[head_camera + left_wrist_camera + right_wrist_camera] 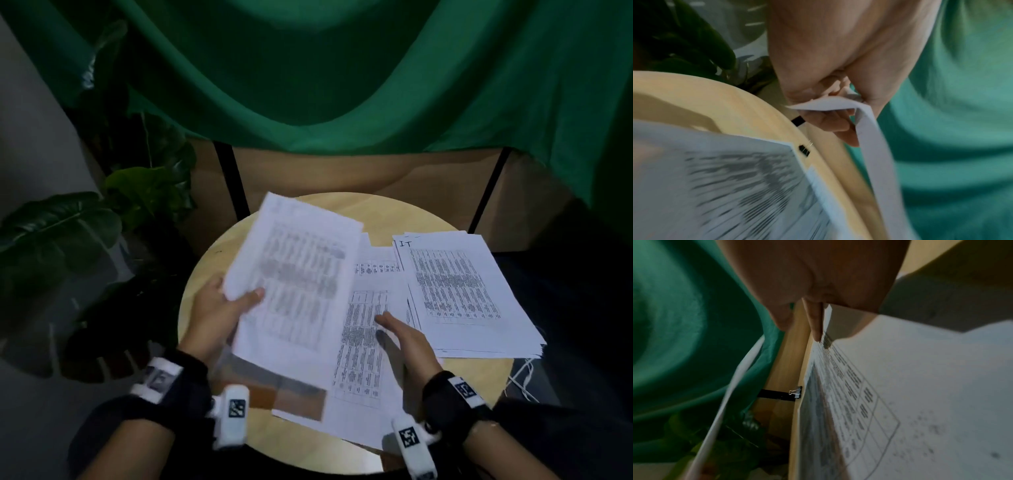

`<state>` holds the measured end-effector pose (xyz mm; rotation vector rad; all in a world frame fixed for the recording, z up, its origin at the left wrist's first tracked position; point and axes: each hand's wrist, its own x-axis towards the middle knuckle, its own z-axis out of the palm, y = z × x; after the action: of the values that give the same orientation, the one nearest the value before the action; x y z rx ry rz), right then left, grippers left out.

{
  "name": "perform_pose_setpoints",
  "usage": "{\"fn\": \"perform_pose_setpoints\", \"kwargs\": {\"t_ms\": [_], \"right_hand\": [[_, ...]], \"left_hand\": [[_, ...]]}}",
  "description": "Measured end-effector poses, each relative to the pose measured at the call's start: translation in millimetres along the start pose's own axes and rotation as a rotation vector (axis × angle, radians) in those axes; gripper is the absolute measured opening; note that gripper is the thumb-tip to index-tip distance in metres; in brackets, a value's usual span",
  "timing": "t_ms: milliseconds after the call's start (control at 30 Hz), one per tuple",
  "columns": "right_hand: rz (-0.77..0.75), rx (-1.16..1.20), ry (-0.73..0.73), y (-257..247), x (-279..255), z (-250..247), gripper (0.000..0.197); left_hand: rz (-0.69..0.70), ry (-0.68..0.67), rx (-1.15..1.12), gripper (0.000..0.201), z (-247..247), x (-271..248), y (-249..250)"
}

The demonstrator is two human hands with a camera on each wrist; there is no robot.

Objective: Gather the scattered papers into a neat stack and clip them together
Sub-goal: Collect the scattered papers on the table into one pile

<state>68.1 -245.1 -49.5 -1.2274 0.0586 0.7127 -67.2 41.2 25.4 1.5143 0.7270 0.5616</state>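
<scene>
My left hand (pixel 226 305) pinches the edge of a printed sheet (pixel 298 284) and holds it lifted above the round wooden table (pixel 383 209); in the left wrist view the thumb and fingers (pixel 830 123) grip the bent paper edge (pixel 826 105). My right hand (pixel 404 339) lies flat with straight fingers on a sheet (pixel 363 346) in the table's middle. A thicker pile of printed papers (pixel 462 291) sits on the right side of the table. A small black binder clip (pixel 796 392) (pixel 804 150) lies on the table beyond the papers, hidden in the head view.
Large-leaved plants (pixel 61 226) stand to the left of the table. Green cloth (pixel 308 68) hangs behind, over a wooden frame with black legs (pixel 233 178). A brown folder or card (pixel 294 397) shows under the sheets near the front edge.
</scene>
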Motion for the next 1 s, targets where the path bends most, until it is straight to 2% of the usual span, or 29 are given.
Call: {"fn": "perform_pose_setpoints", "kwargs": {"t_ms": [67,167,200,267,300,367,467,533,567,633,700,767,833,900,1000], "right_hand": [[0.064,-0.102,-0.031,-8.3,-2.8,13.7,0.049],[0.040,-0.094,-0.050,-13.6,-1.0,28.8,0.032],[0.034,-0.071,-0.044,-12.7,2.5,30.9,0.033],[-0.007,-0.021,-0.008,-11.6,4.0,33.7,0.062],[-0.019,-0.004,0.018,-11.2,5.4,33.0,0.071],[-0.012,0.009,0.022,-6.7,12.5,29.3,0.069],[-0.004,-0.043,0.038,9.8,28.3,18.8,0.090],[-0.059,-0.053,0.080,23.1,38.7,8.4,0.095],[-0.079,-0.051,0.087,25.5,41.2,5.3,0.095],[-0.086,-0.036,0.097,17.1,31.0,8.9,0.094],[-0.094,-0.035,0.118,14.2,26.3,6.4,0.090],[-0.091,-0.052,0.120,16.6,25.4,1.6,0.089],[-0.096,-0.080,0.116,21.5,25.9,-0.1,0.092],[-0.134,-0.108,0.104,21.4,21.8,2.4,0.100],[-0.208,-0.255,0.058,20.7,16.3,2.7,0.102]], "left_hand": [[-0.072,-0.025,0.095,0.044,19.7,-8.2,-34.2],[-0.159,-0.103,0.217,0.044,40.3,-18.7,-87.2],[-0.172,-0.121,0.270,0.050,43.6,-20.3,-97.8],[-0.159,-0.137,0.376,0.060,45.8,-20.9,-102.2],[-0.150,-0.126,0.422,0.054,46.8,-20.0,-99.9],[-0.122,-0.088,0.470,0.039,48.0,-16.1,-94.2],[-0.119,-0.054,0.552,0.038,46.9,-13.5,-84.8],[-0.107,-0.011,0.731,0.048,40.0,-3.9,-82.5],[-0.115,0.017,0.865,0.060,33.0,3.2,-82.3],[-0.211,0.063,1.129,0.089,13.1,19.0,-83.0],[-0.317,0.075,1.241,0.101,-8.2,35.3,-80.8],[-0.363,0.049,1.222,0.097,-26.6,52.4,-78.3],[-0.425,-0.011,1.108,0.086,-42.2,64.0,-78.0],[-0.443,-0.053,1.055,0.065,-56.4,70.9,-78.3],[-0.285,0.025,1.055,0.031,-68.4,71.5,-62.3]]}}
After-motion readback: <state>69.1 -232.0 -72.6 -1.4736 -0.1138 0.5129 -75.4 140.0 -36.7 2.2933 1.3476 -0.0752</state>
